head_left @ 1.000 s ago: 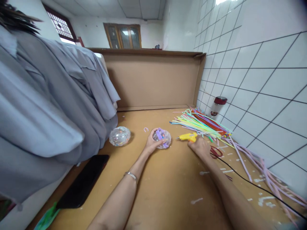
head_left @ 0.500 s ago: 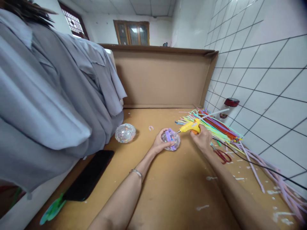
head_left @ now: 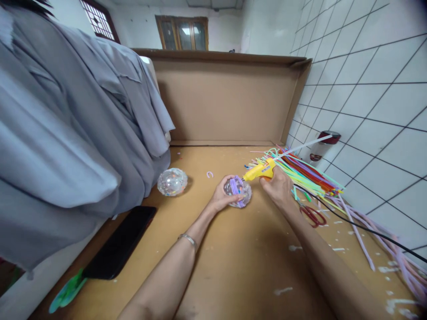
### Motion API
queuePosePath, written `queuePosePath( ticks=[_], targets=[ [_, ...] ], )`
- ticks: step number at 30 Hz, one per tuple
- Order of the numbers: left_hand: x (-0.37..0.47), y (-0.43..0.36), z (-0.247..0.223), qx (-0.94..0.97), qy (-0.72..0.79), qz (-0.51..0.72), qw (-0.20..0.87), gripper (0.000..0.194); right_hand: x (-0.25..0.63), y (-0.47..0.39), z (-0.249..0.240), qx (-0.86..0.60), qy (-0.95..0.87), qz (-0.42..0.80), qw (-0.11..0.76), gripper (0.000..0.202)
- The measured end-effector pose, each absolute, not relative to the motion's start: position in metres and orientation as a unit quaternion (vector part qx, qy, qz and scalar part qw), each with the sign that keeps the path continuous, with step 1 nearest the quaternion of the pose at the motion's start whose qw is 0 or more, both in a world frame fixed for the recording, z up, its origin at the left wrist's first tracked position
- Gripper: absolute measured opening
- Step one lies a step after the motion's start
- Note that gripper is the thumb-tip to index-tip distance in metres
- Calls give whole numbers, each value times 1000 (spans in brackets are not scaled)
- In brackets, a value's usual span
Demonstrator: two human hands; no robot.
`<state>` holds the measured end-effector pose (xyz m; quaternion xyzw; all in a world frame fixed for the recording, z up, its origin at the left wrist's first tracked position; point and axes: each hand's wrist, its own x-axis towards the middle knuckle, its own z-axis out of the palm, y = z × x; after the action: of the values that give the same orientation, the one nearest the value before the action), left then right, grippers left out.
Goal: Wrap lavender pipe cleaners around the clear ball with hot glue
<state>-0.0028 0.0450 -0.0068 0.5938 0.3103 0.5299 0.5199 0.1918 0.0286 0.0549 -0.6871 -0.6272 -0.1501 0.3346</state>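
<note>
My left hand (head_left: 223, 194) is closed around the edge of a clear faceted plastic bowl (head_left: 246, 198), with purple pipe-cleaner-like strips (head_left: 236, 184) across it. In my right hand (head_left: 278, 184) is a yellow hot glue gun (head_left: 260, 170), gripped by its handle, a long pale glue stick (head_left: 308, 144) jutting from its back. The gun's nozzle meets the bowl at the purple strips; whether it touches them I cannot tell. A second clear faceted bowl (head_left: 172, 182) sits to the left, and a small curved lilac piece (head_left: 210, 174) lies between.
Coloured fuzzy strips (head_left: 310, 178) lie in a bundle at right, near red-handled scissors (head_left: 312, 215), a black cord (head_left: 360, 229) and a red-lidded jar (head_left: 328, 137). A black phone (head_left: 120, 244) lies left, beside a grey-clothed person (head_left: 83, 124). A cardboard panel (head_left: 227, 98) stands behind.
The glue gun has moved slightly left and down, bringing its nozzle in to the purple strips. My left hand still holds the bowl. The whole view has shifted a little.
</note>
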Motion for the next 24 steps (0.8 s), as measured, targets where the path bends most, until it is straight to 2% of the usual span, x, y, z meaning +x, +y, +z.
queuePosePath(
  ticks=[6,24],
  targets=[
    [-4,42,-3,612,320,527,495,79,188,25,59,-710,-622,-130,302,27],
    [-2,40,0,609,316,520,508,80,185,20,63,-729,-627,-137,239,26]
  ],
)
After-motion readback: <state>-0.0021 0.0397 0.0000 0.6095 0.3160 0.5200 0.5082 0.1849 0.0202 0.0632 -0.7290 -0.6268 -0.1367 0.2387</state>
